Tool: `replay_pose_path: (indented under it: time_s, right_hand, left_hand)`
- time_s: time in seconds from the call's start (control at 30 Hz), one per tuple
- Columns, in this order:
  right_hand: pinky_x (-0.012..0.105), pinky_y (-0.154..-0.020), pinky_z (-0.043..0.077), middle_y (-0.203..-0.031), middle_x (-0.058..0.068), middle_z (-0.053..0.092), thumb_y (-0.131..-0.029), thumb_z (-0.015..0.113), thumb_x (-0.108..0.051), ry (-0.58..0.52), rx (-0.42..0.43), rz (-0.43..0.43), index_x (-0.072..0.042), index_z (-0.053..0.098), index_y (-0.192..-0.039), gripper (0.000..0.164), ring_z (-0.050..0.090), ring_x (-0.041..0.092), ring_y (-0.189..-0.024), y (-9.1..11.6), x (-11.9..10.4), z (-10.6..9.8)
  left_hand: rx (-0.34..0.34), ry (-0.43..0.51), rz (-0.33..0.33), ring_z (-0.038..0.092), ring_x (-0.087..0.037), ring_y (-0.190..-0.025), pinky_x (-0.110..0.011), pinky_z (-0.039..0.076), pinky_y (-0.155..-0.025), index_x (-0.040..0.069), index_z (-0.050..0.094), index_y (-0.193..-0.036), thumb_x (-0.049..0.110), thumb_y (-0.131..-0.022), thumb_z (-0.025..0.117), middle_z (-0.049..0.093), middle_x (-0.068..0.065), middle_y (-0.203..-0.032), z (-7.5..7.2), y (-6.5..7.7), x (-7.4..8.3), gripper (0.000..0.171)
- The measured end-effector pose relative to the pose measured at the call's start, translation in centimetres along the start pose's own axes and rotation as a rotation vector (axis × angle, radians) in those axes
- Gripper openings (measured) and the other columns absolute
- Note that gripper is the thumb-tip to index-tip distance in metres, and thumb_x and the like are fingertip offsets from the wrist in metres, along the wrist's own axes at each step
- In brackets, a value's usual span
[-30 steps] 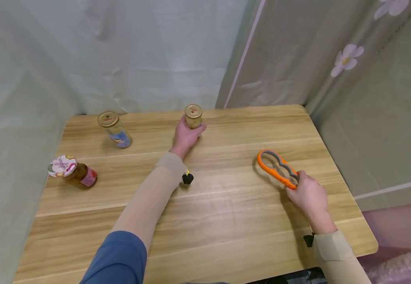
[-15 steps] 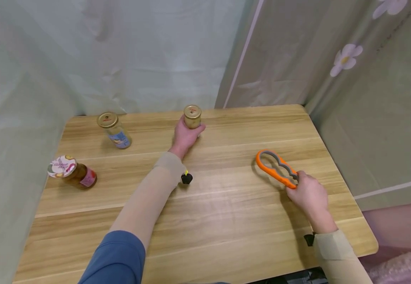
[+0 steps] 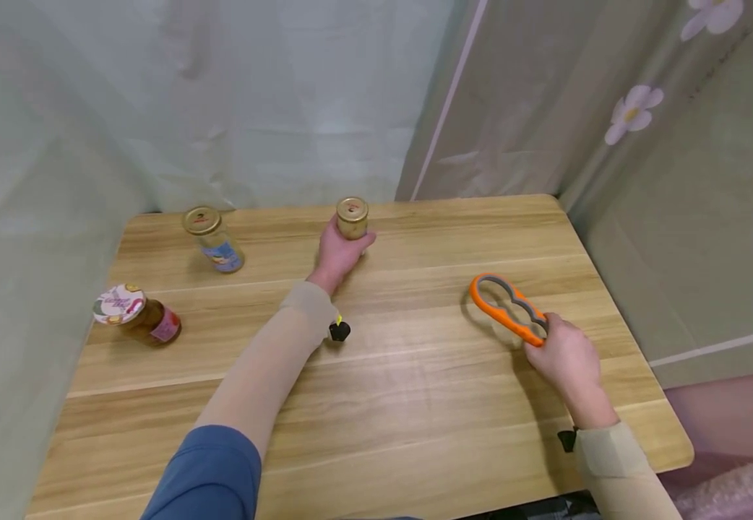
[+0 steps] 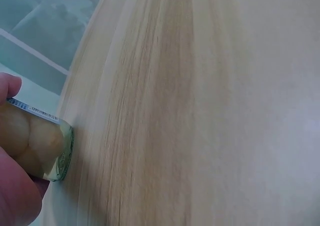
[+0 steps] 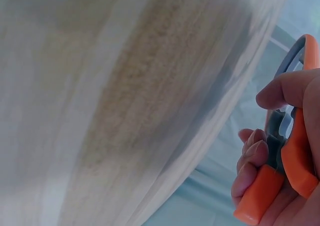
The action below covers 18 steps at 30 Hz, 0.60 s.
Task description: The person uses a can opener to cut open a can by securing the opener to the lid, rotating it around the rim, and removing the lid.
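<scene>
Near the table's back edge my left hand [image 3: 340,253] grips a small glass jar [image 3: 353,210] with a gold lid, fingers and thumb wrapped round its sides. In the left wrist view the base of this jar [image 4: 64,153] stands close over the wood, its lid out of frame. My right hand [image 3: 566,357] holds an orange and grey jar opener [image 3: 501,317] by its handles, above the right side of the table. The right wrist view has the fingers curled round the handles of the opener [image 5: 300,158], the thumb lying across it.
A gold-lidded jar with a blue label [image 3: 222,254] stands at the back left of the wooden table [image 3: 402,404]. Nearer, a brown-filled jar [image 3: 149,321] has a patterned white lid. Curtains [image 3: 285,101] hang behind and beside the table. Something black [image 3: 545,508] lies at the front edge.
</scene>
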State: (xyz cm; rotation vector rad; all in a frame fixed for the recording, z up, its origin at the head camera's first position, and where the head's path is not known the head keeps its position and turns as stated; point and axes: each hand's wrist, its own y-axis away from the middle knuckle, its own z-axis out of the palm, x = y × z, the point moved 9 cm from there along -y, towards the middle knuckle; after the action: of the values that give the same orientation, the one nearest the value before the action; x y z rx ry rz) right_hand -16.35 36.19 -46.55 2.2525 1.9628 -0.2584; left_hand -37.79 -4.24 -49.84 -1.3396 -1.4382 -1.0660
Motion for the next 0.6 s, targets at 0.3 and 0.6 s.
replay_pose_path:
  time_s: [0.3,0.6]
  right_hand:
    - [0.054,-0.055,0.049,-0.094,0.022,0.063,-0.079,0.062,-0.021,-0.003,0.014,-0.025,0.005,0.054,-0.125,0.053,0.059,0.036,-0.073,-0.4,-0.3,-0.2]
    - [0.064,-0.064,0.047,-0.108,0.032,0.058,-0.083,0.058,-0.022,0.006,0.020,-0.041,0.008,0.036,-0.143,0.071,0.057,0.050,-0.085,-0.7,-0.9,-0.3]
  left_hand:
    - [0.011,0.031,-0.017,0.053,-0.017,-0.113,-0.044,0.038,-0.107,0.015,0.042,-0.143,0.035,-0.079,0.083,0.056,-0.003,-0.126,-0.8,0.9,0.2,0.079]
    - [0.048,0.016,0.053,0.056,-0.015,-0.103,-0.041,0.044,-0.099,0.014,0.049,-0.132,0.040,-0.078,0.081,0.059,-0.002,-0.115,-2.1,3.0,2.0,0.068]
